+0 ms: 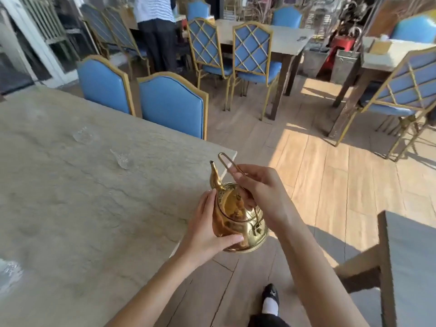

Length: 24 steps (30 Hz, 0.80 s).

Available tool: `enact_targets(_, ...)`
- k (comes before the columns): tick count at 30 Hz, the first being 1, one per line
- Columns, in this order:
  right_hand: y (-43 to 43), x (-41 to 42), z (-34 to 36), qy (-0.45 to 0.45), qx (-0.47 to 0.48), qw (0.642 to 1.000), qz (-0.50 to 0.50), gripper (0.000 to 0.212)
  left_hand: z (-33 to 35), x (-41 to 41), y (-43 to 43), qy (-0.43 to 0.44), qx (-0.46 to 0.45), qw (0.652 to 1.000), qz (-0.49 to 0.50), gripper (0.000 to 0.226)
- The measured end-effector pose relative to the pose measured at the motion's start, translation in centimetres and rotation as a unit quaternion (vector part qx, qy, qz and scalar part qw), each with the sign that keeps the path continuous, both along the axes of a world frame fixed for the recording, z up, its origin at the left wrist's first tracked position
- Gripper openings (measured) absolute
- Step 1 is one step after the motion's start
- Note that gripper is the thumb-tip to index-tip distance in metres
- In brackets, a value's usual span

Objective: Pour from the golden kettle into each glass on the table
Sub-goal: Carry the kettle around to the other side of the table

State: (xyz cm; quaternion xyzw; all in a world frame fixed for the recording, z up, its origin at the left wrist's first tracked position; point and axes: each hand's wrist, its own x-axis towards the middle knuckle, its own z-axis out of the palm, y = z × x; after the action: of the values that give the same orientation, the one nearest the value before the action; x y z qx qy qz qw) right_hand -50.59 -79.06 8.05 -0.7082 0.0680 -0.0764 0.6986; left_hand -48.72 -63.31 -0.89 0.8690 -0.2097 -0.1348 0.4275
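I hold the golden kettle (pixel 238 220) off the near right edge of the table (pixel 70 197), over the floor, spout (pixel 215 175) pointing far and left. My right hand (pixel 264 192) has its fingers pinched together on the wire handle (pixel 227 162); my left hand (pixel 207 225) cups the body, fingers and thumb pressed on the brass. Judged step: carry and aim, no pouring yet. Nearest glass (pixel 121 159) sits left of the spout, a second glass (pixel 82 135) farther left, a third glass (pixel 9 272) at the near left edge (all blurred, fill level unreadable). Next move calls for bringing the spout over the nearest rim, then tilting slowly. No brand, label or writing is legible anywhere.
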Motion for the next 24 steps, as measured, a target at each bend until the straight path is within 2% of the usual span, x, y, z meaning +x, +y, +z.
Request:
enact_targets(3, -3.8, 5.8, 1.0, -0.014, 0.004, 0.994, 0.104, 0.029, 1.0, 3.5, -2.8, -0.009, -0.004, 0.997, 0.08, 0.129)
enact_targets(9, -7.6, 17.4, 3.1, 0.002, 0.002, 0.961, 0.275, 0.021, 2.6, 10.2, -7.6, 0.001, -0.006, 0.969, 0.245, 0.126)
enact_targets(13, -8.7, 25.1, 3.4, 0.008, 0.011, 0.927, 0.374, 0.021, 2.8, 14.9, -9.8, -0.016, -0.022, 0.942, 0.336, 0.102)
enact_targets(19, -8.5, 36.1, 3.8, -0.019, 0.045, 0.852, 0.52, 0.038, 3.3, 22.7, -11.6, -0.048, -0.028, 0.883, 0.466, 0.114)
enact_targets(24, -8.0, 43.6, 5.6, -0.025, 0.027, 0.804, 0.594, 0.032, 5.0, 29.0, -12.5, -0.058, -0.004, 0.846, 0.53, 0.117)
